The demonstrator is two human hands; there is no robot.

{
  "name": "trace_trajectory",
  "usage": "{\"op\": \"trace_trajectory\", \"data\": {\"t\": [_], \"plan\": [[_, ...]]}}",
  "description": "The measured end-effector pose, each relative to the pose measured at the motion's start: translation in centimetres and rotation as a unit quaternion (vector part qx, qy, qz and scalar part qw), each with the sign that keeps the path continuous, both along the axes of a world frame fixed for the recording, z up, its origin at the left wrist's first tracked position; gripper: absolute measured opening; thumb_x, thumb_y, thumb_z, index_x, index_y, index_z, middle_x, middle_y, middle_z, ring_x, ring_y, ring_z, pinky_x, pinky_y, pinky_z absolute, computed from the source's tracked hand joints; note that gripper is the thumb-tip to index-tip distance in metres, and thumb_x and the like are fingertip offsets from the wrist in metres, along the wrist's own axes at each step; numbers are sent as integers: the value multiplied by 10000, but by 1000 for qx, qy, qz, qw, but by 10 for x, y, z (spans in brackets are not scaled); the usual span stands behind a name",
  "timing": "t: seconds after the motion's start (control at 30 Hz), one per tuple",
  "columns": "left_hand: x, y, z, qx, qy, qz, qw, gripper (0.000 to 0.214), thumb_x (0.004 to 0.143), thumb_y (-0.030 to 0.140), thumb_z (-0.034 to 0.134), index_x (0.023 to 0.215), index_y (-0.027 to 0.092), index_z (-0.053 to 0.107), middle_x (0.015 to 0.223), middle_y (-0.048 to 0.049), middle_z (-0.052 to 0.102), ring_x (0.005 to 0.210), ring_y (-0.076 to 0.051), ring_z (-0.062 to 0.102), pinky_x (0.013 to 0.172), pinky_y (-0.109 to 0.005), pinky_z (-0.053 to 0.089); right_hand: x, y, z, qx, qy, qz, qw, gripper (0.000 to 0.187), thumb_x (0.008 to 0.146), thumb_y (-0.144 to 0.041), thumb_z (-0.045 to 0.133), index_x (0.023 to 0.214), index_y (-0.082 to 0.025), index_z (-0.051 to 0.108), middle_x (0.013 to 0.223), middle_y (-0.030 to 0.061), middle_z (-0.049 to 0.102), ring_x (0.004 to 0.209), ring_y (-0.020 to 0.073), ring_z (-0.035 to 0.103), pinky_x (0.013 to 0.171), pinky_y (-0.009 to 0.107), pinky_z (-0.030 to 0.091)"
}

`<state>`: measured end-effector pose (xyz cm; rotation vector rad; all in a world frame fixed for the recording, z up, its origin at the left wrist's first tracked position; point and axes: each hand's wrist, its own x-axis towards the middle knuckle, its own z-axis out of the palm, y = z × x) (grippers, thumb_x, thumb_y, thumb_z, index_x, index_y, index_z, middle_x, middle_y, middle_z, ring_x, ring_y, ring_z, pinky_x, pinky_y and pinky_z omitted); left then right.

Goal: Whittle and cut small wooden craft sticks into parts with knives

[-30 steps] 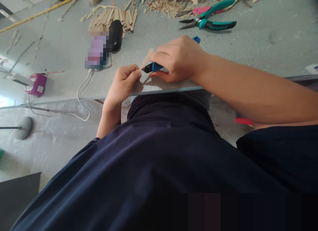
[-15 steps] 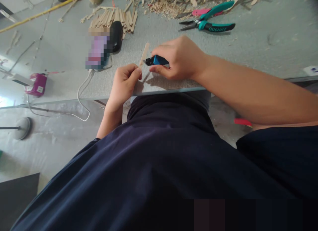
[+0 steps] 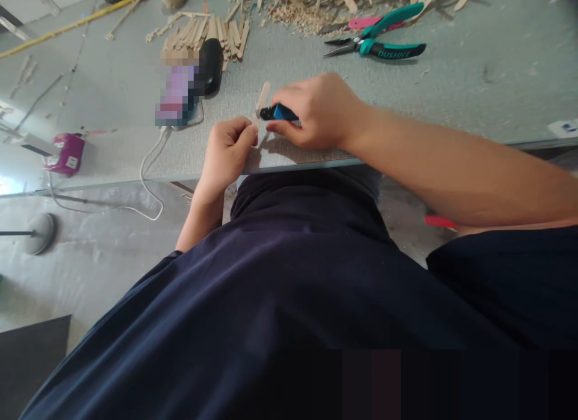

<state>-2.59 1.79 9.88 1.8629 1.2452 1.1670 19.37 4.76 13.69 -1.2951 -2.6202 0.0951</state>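
Observation:
My left hand (image 3: 230, 146) pinches the lower end of a pale wooden craft stick (image 3: 264, 96) between thumb and fingers, near the table's front edge. The stick points up and away, its rounded far end bare. My right hand (image 3: 316, 112) is closed around a utility knife (image 3: 280, 112) with a blue and black body. The knife's tip meets the stick just above my left fingertips; the blade itself is too small to make out well. Most of the knife's handle is hidden in my right palm.
Green-and-black long-nose pliers (image 3: 374, 43) lie beyond my right hand, by a pink-handled tool (image 3: 363, 23). Further back are wood shavings (image 3: 300, 17) and a pile of craft sticks (image 3: 192, 35). A black mouse-like object (image 3: 211, 67) and a phone (image 3: 178, 94) with a white cable (image 3: 143, 167) sit left.
My right hand has shifted slightly left and toward me, bringing the knife's tip across the stick. The stick's far end has dipped a little. My left hand stays nearly in place.

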Motion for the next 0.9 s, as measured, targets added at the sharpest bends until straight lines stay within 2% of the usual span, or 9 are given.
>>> {"op": "trace_trajectory", "data": {"t": [0.13,0.43,0.6,0.73,0.9], "plan": [[1,0,0,-1,-9,13,1000,318,937,172,580,622,222,569,547,46,377,531,-94,310,539,-329,221,5,6,2,17,30,-53,998,696,1014,-671,299,1409,-223,656,1280,168,751,1066,352,654,902,466,426],[2,-1,-1,-7,6,26,1000,298,944,216,581,645,227,576,559,40,399,530,-94,329,521,-313,232,3,2,1,-29,9,36,999,616,1018,-631,356,1395,-243,651,1304,148,746,1175,345,648,957,462,412],[5,-2,1,5,26,30,999,324,948,177,598,630,222,563,551,51,383,529,-91,345,547,-323,272,2,0,3,-51,-11,35,998,544,1006,-627,384,1340,-306,670,1280,97,761,1237,355,627,954,462,433],[6,-4,2,10,26,36,999,347,946,146,593,611,221,547,552,53,391,528,-91,351,548,-326,271,3,0,3,-36,-15,41,998,548,1013,-628,363,1317,-310,690,1286,97,761,1203,351,645,936,466,439],[6,-5,-2,4,36,37,999,321,985,199,588,666,238,589,583,35,478,562,-116,417,563,-328,295,3,0,2,15,-62,44,997,559,1039,-621,313,1289,-304,700,1271,84,769,1113,329,681,876,451,444]]}}
